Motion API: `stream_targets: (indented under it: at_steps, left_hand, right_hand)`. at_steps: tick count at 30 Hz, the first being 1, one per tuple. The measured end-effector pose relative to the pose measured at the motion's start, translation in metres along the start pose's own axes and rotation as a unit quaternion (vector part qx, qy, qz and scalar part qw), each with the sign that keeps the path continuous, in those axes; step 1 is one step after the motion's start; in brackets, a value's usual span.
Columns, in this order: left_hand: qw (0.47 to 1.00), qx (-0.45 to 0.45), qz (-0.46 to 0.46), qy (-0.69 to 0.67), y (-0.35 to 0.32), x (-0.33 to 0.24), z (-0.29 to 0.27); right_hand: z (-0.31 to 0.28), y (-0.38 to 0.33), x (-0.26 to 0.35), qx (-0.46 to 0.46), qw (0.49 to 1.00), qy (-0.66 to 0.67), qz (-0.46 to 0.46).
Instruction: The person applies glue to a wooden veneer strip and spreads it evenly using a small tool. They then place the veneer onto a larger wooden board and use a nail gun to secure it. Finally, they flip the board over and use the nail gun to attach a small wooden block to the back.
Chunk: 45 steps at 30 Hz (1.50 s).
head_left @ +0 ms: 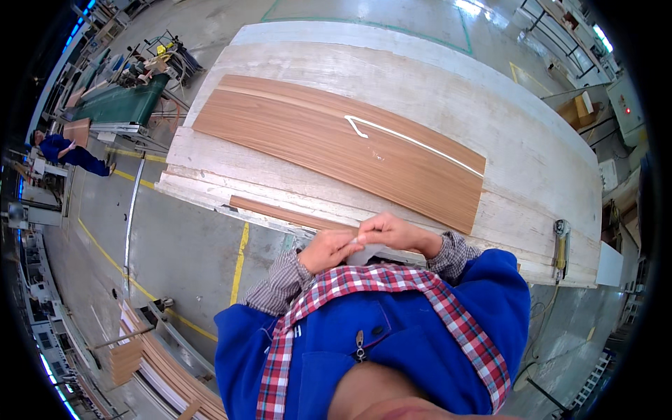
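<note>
My left hand (327, 250) and my right hand (389, 232) meet at the table's near edge, close to my chest. Both are closed, fingertips pinching together at a whitish, thin, crumpled piece (364, 253); its kind is hard to make out, as my fingers cover part of it. Just beyond them, a narrow wood-coloured strip (287, 213) lies along the edge, its right end by my hands. Farther off, a long wood-grain board (301, 136) rests flat on the table. On that board lies a thin white strip (420, 148), bent back into a hook at its left end.
The wide pale worktable (539, 203) spreads ahead of me. A yellow and grey hand tool (561, 250) with a cord sits at its right edge. Stacked panels (157, 374) stand on the floor at lower left. A person in blue (70, 152) stands far left, near a green-topped bench (122, 103).
</note>
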<state>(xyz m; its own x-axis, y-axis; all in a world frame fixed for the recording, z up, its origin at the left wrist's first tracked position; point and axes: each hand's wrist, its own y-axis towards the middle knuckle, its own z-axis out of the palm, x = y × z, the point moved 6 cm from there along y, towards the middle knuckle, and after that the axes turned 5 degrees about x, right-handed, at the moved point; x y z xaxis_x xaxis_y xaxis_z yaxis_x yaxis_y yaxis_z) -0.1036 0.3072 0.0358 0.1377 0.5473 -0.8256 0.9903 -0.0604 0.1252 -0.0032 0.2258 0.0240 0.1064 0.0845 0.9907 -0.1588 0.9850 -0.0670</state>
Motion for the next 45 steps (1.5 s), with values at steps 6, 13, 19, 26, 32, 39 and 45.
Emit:
stream_targets:
  at_steps: [6,13,19,26,32,39,45]
  left_hand:
    - [0.984,-0.052,0.074,0.152,0.048,0.020,-0.043]
    - [0.973,-0.196,0.022,0.122,0.059,0.076,-0.116]
    - [0.959,-0.175,-0.147,0.168,0.071,0.228,-0.142]
    - [0.947,-0.203,-0.125,0.216,0.102,0.314,-0.161]
    - [0.952,-0.195,-0.124,0.201,0.101,0.325,-0.159]
    - [0.952,-0.209,-0.118,0.190,0.099,0.321,-0.161]
    - [0.955,-0.196,-0.128,0.181,0.100,0.327,-0.163]
  right_hand:
    - [-0.047,0.020,-0.046,-0.254,0.960,0.119,0.020]
    - [-0.130,-0.018,-0.087,-0.616,0.770,0.165,-0.026]
    - [-0.159,0.016,-0.113,-0.669,0.741,0.063,0.003]
    - [-0.196,0.040,-0.135,-0.704,0.664,-0.153,0.199]
    - [-0.206,0.046,-0.146,-0.707,0.670,-0.136,0.181]
    - [-0.213,0.046,-0.141,-0.684,0.641,-0.200,0.284]
    - [-0.217,0.039,-0.132,-0.720,0.659,-0.107,0.192]
